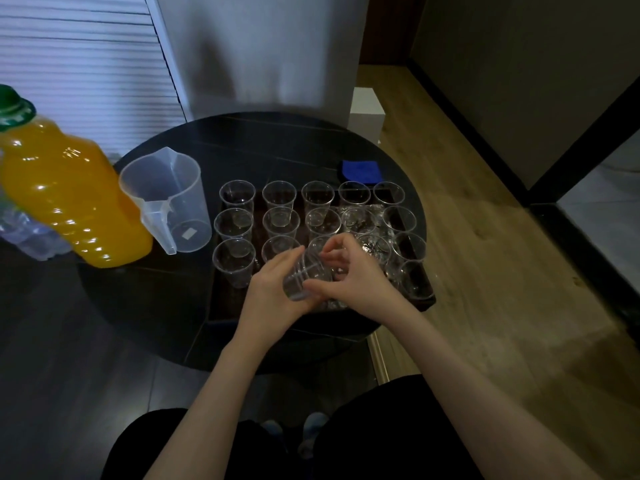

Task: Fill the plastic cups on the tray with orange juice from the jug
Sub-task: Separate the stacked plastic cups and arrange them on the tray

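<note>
Holding cup stack (304, 275): left hand (273, 289) clamps base, right hand (349, 275) pinches rim. Beyond grip, tray (221, 306) cups (278, 195) empty; jug (169, 199) left of grip, empty. Pouring not begun.

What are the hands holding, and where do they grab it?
A short stack of clear plastic cups, tipped on its side over the tray. The left hand wraps its base end; the right hand fingers pinch the rim end.
</note>
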